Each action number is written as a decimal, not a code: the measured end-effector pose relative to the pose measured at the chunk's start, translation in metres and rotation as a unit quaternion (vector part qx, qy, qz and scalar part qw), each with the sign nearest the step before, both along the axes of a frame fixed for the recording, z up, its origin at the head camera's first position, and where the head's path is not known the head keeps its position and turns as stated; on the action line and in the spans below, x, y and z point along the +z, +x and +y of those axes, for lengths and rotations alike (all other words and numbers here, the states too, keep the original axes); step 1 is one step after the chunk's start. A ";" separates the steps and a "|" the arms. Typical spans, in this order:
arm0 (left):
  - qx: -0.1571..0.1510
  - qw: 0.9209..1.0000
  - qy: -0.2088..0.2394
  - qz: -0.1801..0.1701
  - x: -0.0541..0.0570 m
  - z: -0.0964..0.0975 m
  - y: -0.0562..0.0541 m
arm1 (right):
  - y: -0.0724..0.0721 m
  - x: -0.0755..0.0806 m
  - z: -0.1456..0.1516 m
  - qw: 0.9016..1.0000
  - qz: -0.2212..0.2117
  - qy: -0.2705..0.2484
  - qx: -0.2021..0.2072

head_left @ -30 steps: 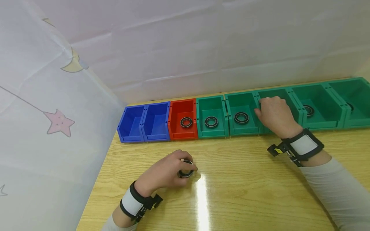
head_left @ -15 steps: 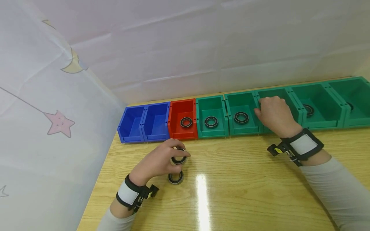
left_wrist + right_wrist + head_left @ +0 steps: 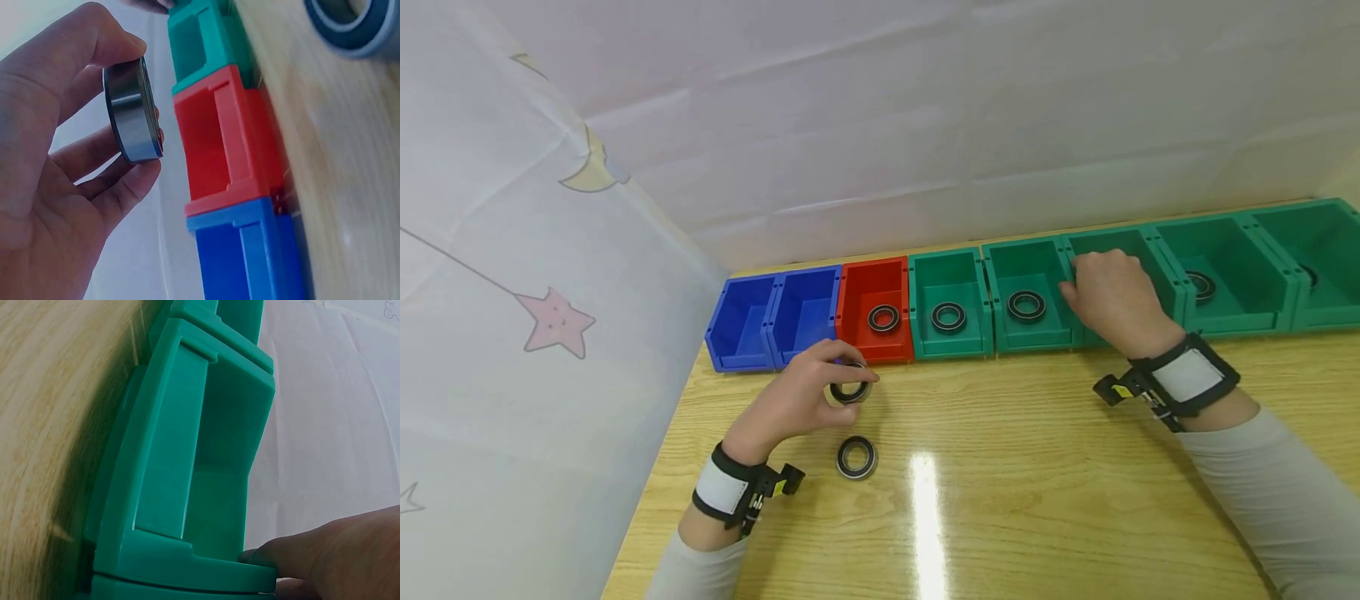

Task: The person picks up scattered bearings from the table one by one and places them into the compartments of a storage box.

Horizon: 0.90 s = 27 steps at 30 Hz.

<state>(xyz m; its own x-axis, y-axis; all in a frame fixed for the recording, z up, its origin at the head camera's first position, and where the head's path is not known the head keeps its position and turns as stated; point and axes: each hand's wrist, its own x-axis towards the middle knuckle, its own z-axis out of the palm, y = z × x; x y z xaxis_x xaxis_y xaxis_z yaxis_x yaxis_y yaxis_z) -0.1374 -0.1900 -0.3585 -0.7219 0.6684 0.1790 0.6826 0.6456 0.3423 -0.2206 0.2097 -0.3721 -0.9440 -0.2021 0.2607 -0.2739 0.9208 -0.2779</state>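
Note:
My left hand [image 3: 793, 398] pinches a ball bearing [image 3: 848, 399] above the table, in front of the blue and red bins. In the left wrist view this bearing [image 3: 130, 112] is held edge-on between thumb and fingers. Another bearing [image 3: 857, 474] lies flat on the table below that hand. At the row of green bins, my right hand [image 3: 1118, 302] has curled fingers and covers much of one bin. The right wrist view shows its thumb and a finger on either side of a green bin's [image 3: 169, 440] wall, gripping it; the other fingers are hidden.
Two blue bins [image 3: 741, 359], a red bin [image 3: 876, 352] and several green bins [image 3: 955, 347] stand in a row along the back. Single bearings lie in the red bin and in several green ones. A white sheet [image 3: 880, 167] hangs behind; the wooden table [image 3: 1037, 483] stretches in front.
My left hand has lifted the bearing and carried it up and to the left, toward the bins. The bearing on the table has come into view below it. My right hand stays put.

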 end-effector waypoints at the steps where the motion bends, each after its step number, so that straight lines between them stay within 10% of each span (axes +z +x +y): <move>1: 0.003 1.000 0.002 0.002 0.001 -0.001 -0.001 | 0.000 0.000 0.000 1.000 0.001 0.000 0.000; 27: 0.063 0.998 0.024 0.019 0.026 -0.024 -0.029 | 0.000 -0.001 0.000 1.000 0.014 0.001 0.003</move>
<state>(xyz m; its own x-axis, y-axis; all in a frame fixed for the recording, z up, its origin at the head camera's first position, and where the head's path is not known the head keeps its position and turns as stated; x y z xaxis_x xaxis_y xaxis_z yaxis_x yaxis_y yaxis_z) -0.1663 -0.2136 -0.3323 -0.7914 0.5633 0.2375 0.6107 0.7100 0.3507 -0.2211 0.2099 -0.3736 -0.9353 -0.2088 0.2857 -0.2872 0.9195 -0.2683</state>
